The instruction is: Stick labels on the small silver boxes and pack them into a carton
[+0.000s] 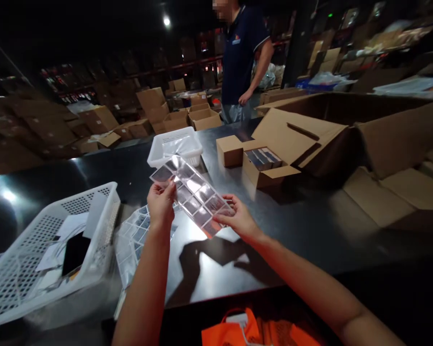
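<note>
A glossy sheet of clear rectangular stickers (192, 193) is held up at a tilt above the metal table. My left hand (161, 202) pinches its left edge, thumb on top. At the lower right corner, my right hand (238, 218) grips the same sheet between thumb and fingers. More sticker sheets (132, 235) lie on the table beneath and beside my left forearm, partly hidden by it. Shadows of my hands fall on the shiny tabletop (216, 274) below.
At left stands a white perforated basket (104, 211) holding papers, a cable and a dark flat item. A smaller white basket (155, 156) sits beyond the sheet. Right of it are an open small carton (256, 180) with packed items and a large carton (393, 139). A person (241, 57) stands across the table.
</note>
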`<state>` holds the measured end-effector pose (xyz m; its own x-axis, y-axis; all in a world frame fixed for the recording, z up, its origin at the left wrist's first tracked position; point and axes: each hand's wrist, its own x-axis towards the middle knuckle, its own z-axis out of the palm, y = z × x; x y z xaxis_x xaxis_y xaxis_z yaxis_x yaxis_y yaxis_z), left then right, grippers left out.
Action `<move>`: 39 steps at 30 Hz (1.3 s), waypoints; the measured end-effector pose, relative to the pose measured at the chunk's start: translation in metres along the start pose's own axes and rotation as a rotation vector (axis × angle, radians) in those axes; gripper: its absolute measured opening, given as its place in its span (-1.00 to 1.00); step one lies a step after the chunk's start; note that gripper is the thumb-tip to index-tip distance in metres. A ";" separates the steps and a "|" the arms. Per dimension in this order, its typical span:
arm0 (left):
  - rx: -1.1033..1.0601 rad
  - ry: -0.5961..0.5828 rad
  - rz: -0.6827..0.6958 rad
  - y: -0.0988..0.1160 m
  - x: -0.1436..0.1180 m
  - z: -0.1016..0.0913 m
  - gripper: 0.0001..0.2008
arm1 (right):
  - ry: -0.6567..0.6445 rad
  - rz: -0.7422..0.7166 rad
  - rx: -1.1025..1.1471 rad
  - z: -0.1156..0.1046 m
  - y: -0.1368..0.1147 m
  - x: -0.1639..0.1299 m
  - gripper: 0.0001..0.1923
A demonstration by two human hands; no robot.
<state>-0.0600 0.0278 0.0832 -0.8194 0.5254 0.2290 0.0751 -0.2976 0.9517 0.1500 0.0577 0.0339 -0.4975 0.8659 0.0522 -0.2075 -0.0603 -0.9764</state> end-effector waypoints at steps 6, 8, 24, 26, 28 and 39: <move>0.041 0.287 0.037 -0.005 -0.034 -0.020 -0.49 | 0.106 -0.079 0.009 -0.025 -0.014 0.014 -0.36; 0.206 0.427 0.279 0.002 -0.051 -0.030 -0.26 | 0.070 -0.088 -0.037 -0.022 -0.013 0.017 -0.44; 0.990 -0.462 0.342 -0.040 -0.053 0.017 -0.75 | -0.054 -0.091 -0.265 -0.008 0.008 0.006 -0.55; 0.950 -0.489 0.324 -0.045 -0.056 0.019 -0.73 | -0.051 -0.108 -0.323 -0.013 0.009 0.006 -0.62; 0.909 -0.492 0.310 -0.049 -0.058 0.019 -0.71 | -0.038 -0.144 -0.403 -0.016 0.012 0.005 -0.70; 0.947 -0.295 0.161 -0.069 -0.049 -0.001 -0.64 | -0.212 -0.412 -0.616 -0.024 0.010 -0.008 -0.90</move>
<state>-0.0256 0.0222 0.0061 -0.5959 0.7493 0.2888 0.6988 0.3066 0.6463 0.1720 0.0620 0.0191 -0.6456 0.6407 0.4156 0.0643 0.5879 -0.8064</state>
